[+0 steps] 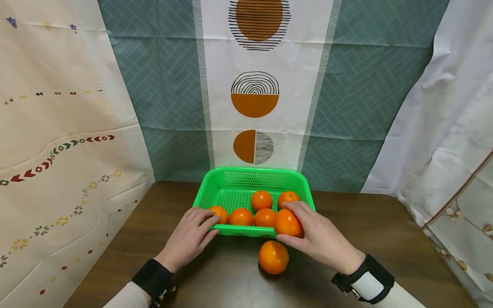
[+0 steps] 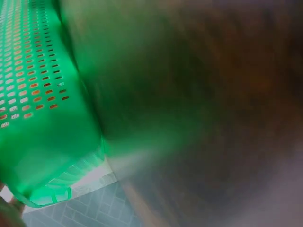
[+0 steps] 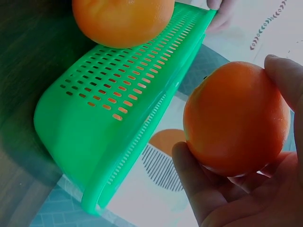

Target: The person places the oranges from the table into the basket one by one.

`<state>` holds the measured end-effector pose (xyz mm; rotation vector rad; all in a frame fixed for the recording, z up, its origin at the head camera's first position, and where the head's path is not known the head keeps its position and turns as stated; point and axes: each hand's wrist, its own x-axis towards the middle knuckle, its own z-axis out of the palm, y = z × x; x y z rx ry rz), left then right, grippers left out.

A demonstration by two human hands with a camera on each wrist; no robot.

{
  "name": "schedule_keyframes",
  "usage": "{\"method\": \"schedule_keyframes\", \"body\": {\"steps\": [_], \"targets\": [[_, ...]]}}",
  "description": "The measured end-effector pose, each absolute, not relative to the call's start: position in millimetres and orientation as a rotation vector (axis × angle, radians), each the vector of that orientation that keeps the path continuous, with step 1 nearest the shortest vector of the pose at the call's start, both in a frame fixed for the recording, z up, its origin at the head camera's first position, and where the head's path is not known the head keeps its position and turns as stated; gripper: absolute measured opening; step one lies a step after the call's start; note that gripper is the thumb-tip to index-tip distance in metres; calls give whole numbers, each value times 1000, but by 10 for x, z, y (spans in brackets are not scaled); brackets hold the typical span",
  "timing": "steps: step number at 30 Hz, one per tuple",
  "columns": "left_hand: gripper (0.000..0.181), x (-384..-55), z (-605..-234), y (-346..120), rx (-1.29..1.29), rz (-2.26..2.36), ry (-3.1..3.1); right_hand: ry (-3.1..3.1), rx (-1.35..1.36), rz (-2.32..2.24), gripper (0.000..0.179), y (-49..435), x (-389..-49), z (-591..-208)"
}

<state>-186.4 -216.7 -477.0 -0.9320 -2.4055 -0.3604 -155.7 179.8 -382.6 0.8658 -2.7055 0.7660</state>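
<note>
My right hand (image 1: 323,233) holds an orange (image 1: 288,223) between thumb and fingers, above the front right rim of a green plastic basket (image 1: 242,231). In the right wrist view, the thumb and fingers curve round this orange (image 3: 236,118), which is raised beside the basket wall (image 3: 61,137). My left hand (image 1: 188,239) grips the basket's front left corner, thumb outside and fingers over the rim by an orange (image 1: 218,214). On the table in front of the basket sits a loose orange (image 1: 273,257). The left wrist view shows mostly the perforated basket side (image 2: 52,127) and blur.
Several more oranges lie inside the basket, among them one (image 1: 241,217) in the front row and one (image 1: 262,200) behind it. The brown table (image 1: 346,214) ends at a hanging patterned cloth (image 1: 169,107). Pale cloths hang at both sides.
</note>
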Motion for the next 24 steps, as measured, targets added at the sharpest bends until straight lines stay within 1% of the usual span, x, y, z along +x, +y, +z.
{"method": "schedule_keyframes", "body": {"steps": [3, 5, 10, 15, 22, 24], "targets": [[33, -1854, -4767, -2155, -955, -373, -2317, -2704, 863, 769, 75, 1807, -1570, -3830], [28, -1852, -4749, -2139, -967, -379, -2306, -2706, 860, 768, 76, 1815, -1577, -3831], [29, -1844, -4710, -2105, -986, -389, -2343, -2712, 869, 769, 75, 1820, -1589, -3823], [25, -1825, -4625, -2093, -975, -371, -2413, -2707, 870, 756, 76, 1815, -1586, -3798], [20, -1835, -4380, -2061, -1050, -213, -2533, -2716, 873, 758, 76, 1800, -1567, -3779], [21, -1851, -4287, -2030, -1091, -163, -2557, -2717, 864, 756, 76, 1798, -1562, -3778]]}}
